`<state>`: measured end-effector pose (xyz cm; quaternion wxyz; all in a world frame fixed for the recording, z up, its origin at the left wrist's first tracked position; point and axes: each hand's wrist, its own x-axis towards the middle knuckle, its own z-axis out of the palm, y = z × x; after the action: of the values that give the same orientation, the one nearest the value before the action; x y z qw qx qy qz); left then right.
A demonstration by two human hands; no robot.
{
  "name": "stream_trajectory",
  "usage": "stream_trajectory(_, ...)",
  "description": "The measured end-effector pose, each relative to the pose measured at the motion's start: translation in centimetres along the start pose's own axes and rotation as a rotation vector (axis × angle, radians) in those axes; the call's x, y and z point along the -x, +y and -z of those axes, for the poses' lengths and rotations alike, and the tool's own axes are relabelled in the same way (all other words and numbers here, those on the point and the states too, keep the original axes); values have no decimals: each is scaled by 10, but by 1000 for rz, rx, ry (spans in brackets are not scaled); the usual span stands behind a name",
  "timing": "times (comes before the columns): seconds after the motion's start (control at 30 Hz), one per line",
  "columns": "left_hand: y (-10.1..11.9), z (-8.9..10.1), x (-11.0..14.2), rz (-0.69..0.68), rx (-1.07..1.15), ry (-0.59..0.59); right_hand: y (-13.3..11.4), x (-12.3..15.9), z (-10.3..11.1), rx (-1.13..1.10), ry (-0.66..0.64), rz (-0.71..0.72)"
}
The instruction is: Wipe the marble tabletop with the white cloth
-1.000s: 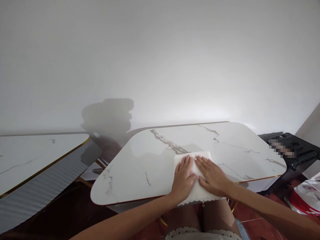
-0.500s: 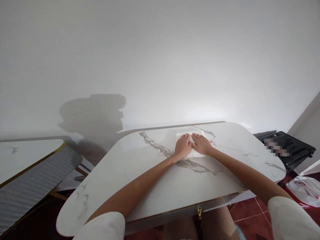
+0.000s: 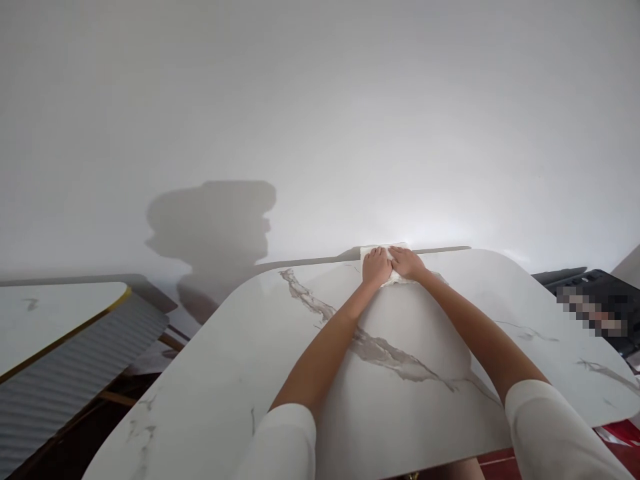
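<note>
Pressing cloth (image 3: 396,277), left hand (image 3: 377,268) and right hand (image 3: 408,264) have reached table's far edge (image 3: 445,254).

Pale wall (image 3: 320,100), broad shadow (image 3: 215,223) cast across it | over left, second table (image 3: 60,313), marble-look top, gold trim, ribbed grey side | far right, black object (image 3: 600,280), partly blurred | below, red floor (image 3: 495,461)

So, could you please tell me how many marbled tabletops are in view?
2: the middle tabletop, beneath the cloth, left hand and right hand; and the side tabletop, partly cut off at the picture's left edge.
</note>
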<state>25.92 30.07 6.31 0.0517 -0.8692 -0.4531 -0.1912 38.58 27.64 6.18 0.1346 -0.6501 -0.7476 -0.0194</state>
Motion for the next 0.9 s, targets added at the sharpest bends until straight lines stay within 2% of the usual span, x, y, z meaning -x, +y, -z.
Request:
stream_trajectory(0.2, 29, -5, -6, -47, 82, -13, 23, 24, 10, 47, 4, -69)
stream_trajectory(0.4, 58, 0, 16, -131, 151, -72, 22, 73, 20, 84, -1, -160)
stream_trajectory(0.7, 71, 21, 62, -197, 148, -108, -8, 126, 30, 114, -5, -188)
stream_trajectory(0.9, 75, 48, 116, -200, 97, -172, -45, 169, 35, 109, 3, -151)
